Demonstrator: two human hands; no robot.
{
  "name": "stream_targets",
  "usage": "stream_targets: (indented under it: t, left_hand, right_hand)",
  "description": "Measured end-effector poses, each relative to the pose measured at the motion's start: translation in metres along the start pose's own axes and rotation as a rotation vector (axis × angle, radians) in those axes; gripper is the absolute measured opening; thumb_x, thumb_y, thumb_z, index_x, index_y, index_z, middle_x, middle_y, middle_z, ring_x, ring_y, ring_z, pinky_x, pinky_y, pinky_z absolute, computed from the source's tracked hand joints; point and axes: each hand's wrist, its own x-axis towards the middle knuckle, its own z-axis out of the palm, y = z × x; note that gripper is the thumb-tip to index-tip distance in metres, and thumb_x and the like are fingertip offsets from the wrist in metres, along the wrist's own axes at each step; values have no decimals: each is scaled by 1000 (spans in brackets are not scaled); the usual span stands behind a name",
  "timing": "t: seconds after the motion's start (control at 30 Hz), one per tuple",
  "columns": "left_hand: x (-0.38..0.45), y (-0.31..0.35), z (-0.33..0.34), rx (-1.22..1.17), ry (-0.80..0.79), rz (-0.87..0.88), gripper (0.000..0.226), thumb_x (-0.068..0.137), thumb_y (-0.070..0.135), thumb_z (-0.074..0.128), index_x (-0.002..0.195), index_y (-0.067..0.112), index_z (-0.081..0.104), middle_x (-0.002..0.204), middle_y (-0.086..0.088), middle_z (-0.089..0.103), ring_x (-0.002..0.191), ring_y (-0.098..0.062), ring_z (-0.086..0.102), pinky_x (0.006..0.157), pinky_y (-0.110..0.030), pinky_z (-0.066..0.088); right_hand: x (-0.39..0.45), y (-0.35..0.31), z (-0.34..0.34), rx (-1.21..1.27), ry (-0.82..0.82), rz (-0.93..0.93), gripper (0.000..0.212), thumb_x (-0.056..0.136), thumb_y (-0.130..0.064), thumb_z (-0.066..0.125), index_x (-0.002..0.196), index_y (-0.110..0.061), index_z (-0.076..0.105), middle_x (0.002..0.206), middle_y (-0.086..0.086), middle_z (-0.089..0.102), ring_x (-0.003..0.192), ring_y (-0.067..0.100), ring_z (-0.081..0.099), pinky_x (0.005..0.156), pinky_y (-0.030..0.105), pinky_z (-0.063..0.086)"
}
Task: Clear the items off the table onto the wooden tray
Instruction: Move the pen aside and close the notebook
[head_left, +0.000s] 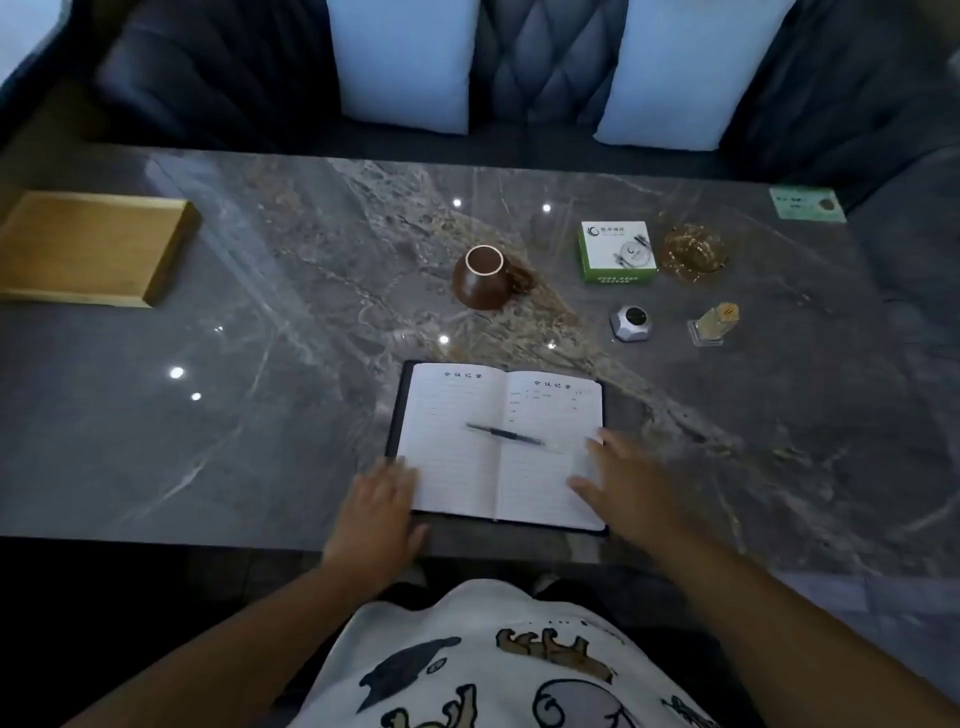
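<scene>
Notebook (498, 447) lies open near the table's (260, 415) front edge, a pen (504, 434) across its pages. Left hand (376, 512), fingers straight, touches its left edge; right hand (621, 486), fingers spread, rests on its right page. Beyond sits a brown mug (480, 278); far left, the wooden tray (91, 247).
</scene>
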Motion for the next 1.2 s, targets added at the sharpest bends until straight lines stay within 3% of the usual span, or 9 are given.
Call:
stream_targets:
  t: [0.13, 0.23, 0.43, 0.6, 0.73, 0.83, 0.97, 1.1, 1.2]
  left_hand:
    - [13, 41, 5, 17, -26, 370, 57, 94, 38, 42, 145, 15, 29, 155, -8, 26, 142, -24, 18, 116, -38, 9]
    - [24, 50, 9, 117, -12, 488, 52, 95, 34, 37, 142, 12, 34, 154, -12, 26, 143, -29, 15, 116, -43, 10]
    - [28, 56, 13, 198, -181, 437, 64, 95, 34, 37, 149, 16, 7, 159, -11, -2, 144, -29, -6, 116, -46, 6]
    - [24, 62, 18, 165, -206, 389, 70, 95, 37, 35, 149, 22, -6, 159, -10, -10, 144, -27, -14, 116, -48, 0]
    - [25, 65, 20, 171, -215, 377, 72, 94, 40, 35, 148, 24, -9, 159, -11, -11, 143, -28, -15, 116, -50, 0]
    - [26, 63, 25, 171, -207, 380, 73, 94, 42, 35, 148, 24, -10, 158, -11, -12, 143, -29, -16, 115, -50, 0]
    - [26, 63, 31, 188, -193, 376, 73, 94, 44, 33, 147, 25, -13, 158, -10, -16, 142, -28, -19, 115, -49, -3]
    - [26, 64, 34, 187, -185, 358, 72, 95, 45, 31, 148, 25, -13, 158, -10, -16, 142, -29, -19, 115, -50, -4]
    - [25, 65, 33, 193, -198, 351, 73, 95, 44, 32, 148, 25, -14, 157, -10, -18, 142, -30, -20, 115, -50, -4]
  right_hand:
    - [24, -46, 0, -12, 32, -211, 56, 92, -41, 50, 139, -14, 40, 148, 8, 38, 133, 26, 36, 105, 42, 36]
    - [38, -58, 2, -114, 31, -300, 43, 92, -34, 49, 130, -15, 47, 132, 6, 50, 114, 26, 48, 91, 40, 44]
    - [52, -66, -4, -253, 22, -320, 21, 93, -22, 44, 108, -11, 55, 110, 8, 54, 95, 25, 52, 74, 37, 46]
    - [56, -70, -4, -371, -24, -305, 17, 88, -8, 45, 102, -9, 54, 99, 8, 53, 84, 24, 53, 60, 35, 38]
    - [54, -53, -4, -337, -69, -306, 19, 86, -6, 44, 101, -12, 52, 98, 8, 52, 83, 23, 51, 61, 36, 40]
    - [50, -17, -9, -285, -60, -257, 24, 85, -2, 43, 104, -12, 55, 102, 8, 53, 89, 25, 53, 71, 41, 50]
    - [36, 56, -22, -240, 5, -87, 23, 88, -4, 46, 106, -11, 58, 111, 13, 57, 97, 29, 56, 76, 34, 45]
    - [20, 116, -30, -157, 20, 127, 32, 89, -11, 48, 119, -13, 59, 125, 19, 57, 111, 34, 56, 93, 38, 47]
    - [11, 136, -27, -134, -24, 233, 27, 90, -11, 49, 114, -13, 60, 121, 19, 58, 106, 37, 58, 91, 42, 49]
